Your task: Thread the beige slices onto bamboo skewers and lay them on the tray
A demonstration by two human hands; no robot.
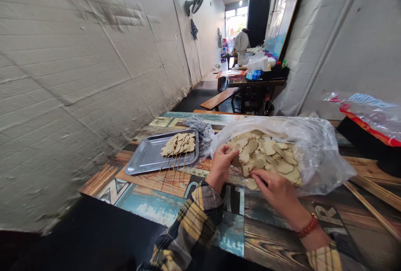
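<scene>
A clear plastic bag (326, 154) lies open on the table, with a heap of pale beige, flat, thin slices (269, 154) in it. My left hand (221, 164) is at the heap's left edge, thumb and fingers closed on a slice. Close by on the right, my right hand (275, 189) pinches at the front edge of the heap; what lies between its fingertips is too small to make out. On the left stands a grey metal tray (145, 156) bearing threaded slices (178, 143), their thin wooden sticks (178, 162) pointing toward me over its rim.
Crumpled grey plastic (200, 127) lies between tray and bag. Long wooden sticks (372, 208) lie at the right, below a black container (360, 137) with red-edged plastic packaging. Beyond are a bench (219, 97) and a laden second table (250, 82). A wall (78, 74) borders the left.
</scene>
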